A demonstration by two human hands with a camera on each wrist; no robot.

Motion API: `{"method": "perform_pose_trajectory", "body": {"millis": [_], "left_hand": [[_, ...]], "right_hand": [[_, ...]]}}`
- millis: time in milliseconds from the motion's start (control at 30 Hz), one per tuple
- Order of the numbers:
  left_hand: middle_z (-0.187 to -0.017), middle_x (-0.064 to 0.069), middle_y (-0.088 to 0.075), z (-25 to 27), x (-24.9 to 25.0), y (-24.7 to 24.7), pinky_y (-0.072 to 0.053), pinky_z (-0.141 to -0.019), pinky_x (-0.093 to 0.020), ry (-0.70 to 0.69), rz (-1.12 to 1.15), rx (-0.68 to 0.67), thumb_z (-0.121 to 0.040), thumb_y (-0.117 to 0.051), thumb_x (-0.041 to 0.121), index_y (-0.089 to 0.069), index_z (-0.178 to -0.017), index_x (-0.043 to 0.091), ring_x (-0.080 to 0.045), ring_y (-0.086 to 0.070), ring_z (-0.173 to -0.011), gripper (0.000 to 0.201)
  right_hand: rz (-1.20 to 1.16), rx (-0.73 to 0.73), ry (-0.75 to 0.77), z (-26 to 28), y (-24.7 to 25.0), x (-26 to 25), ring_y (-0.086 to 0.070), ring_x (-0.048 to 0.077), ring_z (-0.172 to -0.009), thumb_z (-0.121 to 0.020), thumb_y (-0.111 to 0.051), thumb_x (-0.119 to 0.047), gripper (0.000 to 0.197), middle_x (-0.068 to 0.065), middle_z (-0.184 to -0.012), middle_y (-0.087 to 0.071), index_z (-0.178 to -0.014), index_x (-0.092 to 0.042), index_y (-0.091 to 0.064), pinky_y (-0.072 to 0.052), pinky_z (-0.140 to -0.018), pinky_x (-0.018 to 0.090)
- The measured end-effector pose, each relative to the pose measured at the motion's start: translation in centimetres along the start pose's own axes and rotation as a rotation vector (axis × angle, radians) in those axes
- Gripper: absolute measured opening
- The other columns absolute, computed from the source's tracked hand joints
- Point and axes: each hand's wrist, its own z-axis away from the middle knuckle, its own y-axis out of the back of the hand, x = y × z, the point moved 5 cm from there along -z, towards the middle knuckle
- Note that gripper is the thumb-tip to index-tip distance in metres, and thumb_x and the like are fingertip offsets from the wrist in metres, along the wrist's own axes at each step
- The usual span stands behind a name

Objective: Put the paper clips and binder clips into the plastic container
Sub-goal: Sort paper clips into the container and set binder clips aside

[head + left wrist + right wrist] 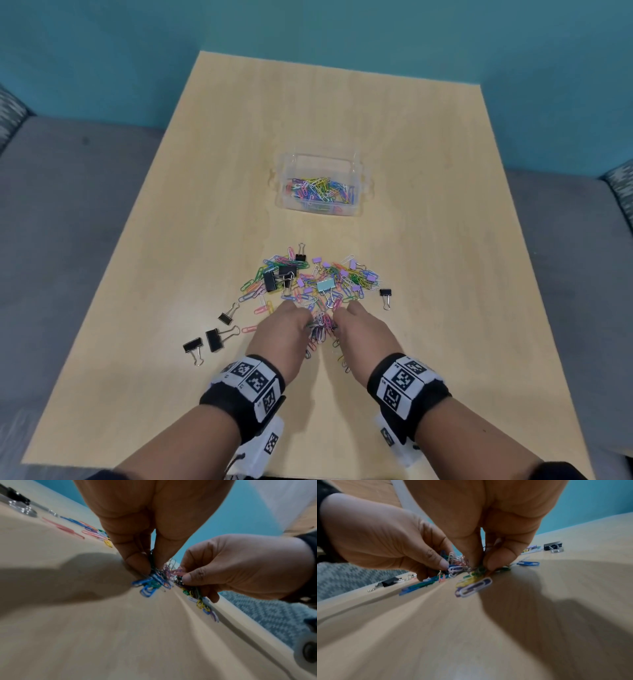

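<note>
Pinching fingers (137, 562), wrist views only

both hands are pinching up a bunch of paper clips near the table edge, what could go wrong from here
1. The left hand and right hand pinch one tangled bunch of paper clips; clips dangle loose below the fingers and may drop on the way to the plastic container.
2. The trailing clips lie close to the near table edge, so a few could slide off.
3. Binder clips lie scattered apart from the main pile and could be missed.
</note>
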Motion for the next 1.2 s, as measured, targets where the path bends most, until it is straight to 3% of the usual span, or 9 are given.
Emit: {"method": "perform_pose_trajectory", "body": {"millis": [133, 367, 500, 667, 800, 900, 1033, 1133, 1200], "left_hand": [[-0.092, 0.001, -0.058, -0.3, -0.3, 0.7, -0.044, -0.074, -0.029, 0.059, 0.123, -0.037, -0.089, -0.055, 0.018, -0.069, -0.094, 0.019, -0.018, -0.058, -0.084, 0.015], [-0.056, -0.004, -0.059, -0.6, -2.0, 1.1, -0.056, -0.065, -0.043, 0.422, 0.865, -0.183, -0.081, -0.065, -0.001, -0.067, -0.078, 0.006, -0.023, -0.058, -0.052, 0.008], [-0.059, -0.008, -0.060, -2.4, -1.0, 4.0, -0.050, -0.047, -0.025, 0.469, 1.116, -0.187, -0.083, -0.062, -0.010, -0.063, -0.083, 0.001, -0.018, -0.054, -0.046, 0.011], [-0.061, -0.012, -0.058, -10.2, 0.3, 10.3, -0.044, -0.040, -0.022, 0.314, 0.984, 0.032, -0.082, -0.063, -0.008, -0.063, -0.075, 0.007, -0.014, -0.054, -0.041, 0.016], [-0.064, -0.011, -0.058, -16.6, 2.2, 14.3, -0.059, -0.064, -0.039, 0.233, 0.883, 0.185, -0.082, -0.063, -0.005, -0.063, -0.072, 0.010, -0.016, -0.056, -0.044, 0.018], [-0.070, -0.006, -0.061, -19.0, 3.5, 15.2, -0.057, -0.077, -0.048, 0.171, 0.804, 0.182, -0.082, -0.062, 0.003, -0.065, -0.079, 0.017, -0.026, -0.063, -0.059, 0.015], [-0.099, -0.006, -0.065, -16.6, 1.6, 15.1, -0.055, -0.083, -0.046, 0.149, 0.677, 0.169, -0.083, -0.065, 0.017, -0.066, -0.110, 0.013, -0.026, -0.064, -0.083, 0.028], [-0.103, -0.004, -0.066, -10.9, -0.7, 13.7, -0.050, -0.091, -0.039, 0.100, 0.454, 0.148, -0.079, -0.062, 0.030, -0.065, -0.113, 0.017, -0.025, -0.064, -0.093, 0.037], [-0.110, -0.002, -0.063, -5.6, -1.8, 10.9, -0.045, -0.091, -0.028, 0.030, 0.262, 0.074, -0.085, -0.056, 0.034, -0.063, -0.118, 0.019, -0.019, -0.060, -0.097, 0.037]], "right_hand": [[-0.192, -0.020, -0.087, -0.8, 0.1, 1.4, -0.051, 0.028, -0.074, -0.089, -0.047, -0.013, 0.009, 0.001, -0.085, -0.047, -0.082, -0.016, -0.044, -0.043, -0.063, 0.037], [-0.930, -0.185, -0.345, -1.4, 0.0, 3.7, -0.051, 0.016, -0.043, -0.085, -0.058, -0.013, 0.015, 0.003, -0.058, -0.054, -0.072, -0.019, -0.055, -0.039, -0.047, 0.027], [-1.076, -0.163, -0.330, -3.2, 3.0, 4.2, -0.051, 0.019, -0.039, -0.086, -0.062, -0.012, 0.016, 0.009, -0.054, -0.057, -0.072, -0.019, -0.059, -0.030, -0.045, 0.027], [-1.106, 0.100, -0.272, -9.3, 10.4, 4.0, -0.047, 0.016, -0.037, -0.087, -0.057, 0.004, 0.016, 0.013, -0.057, -0.050, -0.077, -0.008, -0.054, -0.041, -0.038, 0.024], [-1.012, 0.292, -0.275, -14.4, 15.8, 3.3, -0.052, 0.015, -0.039, -0.087, -0.058, 0.002, 0.018, 0.009, -0.060, -0.054, -0.074, -0.011, -0.054, -0.054, -0.049, 0.032], [-1.008, 0.262, -0.267, -16.1, 17.3, 2.8, -0.064, 0.023, -0.054, -0.088, -0.064, -0.012, 0.005, 0.008, -0.073, -0.061, -0.089, -0.008, -0.060, -0.060, -0.068, 0.045], [-0.660, 0.287, -0.236, -14.5, 17.3, 4.4, -0.066, 0.030, -0.090, -0.086, -0.061, -0.030, 0.036, 0.011, -0.104, -0.065, -0.117, -0.010, -0.060, -0.053, -0.086, 0.045], [-0.449, 0.262, -0.170, -9.2, 14.1, 5.8, -0.060, 0.024, -0.102, -0.091, -0.058, -0.027, 0.037, 0.008, -0.118, -0.062, -0.124, -0.011, -0.059, -0.042, -0.089, 0.026], [-0.339, 0.180, -0.136, -4.5, 10.3, 6.1, -0.056, 0.021, -0.108, -0.093, -0.054, -0.028, 0.038, 0.007, -0.123, -0.058, -0.128, -0.014, -0.055, -0.038, -0.088, 0.024]]}}
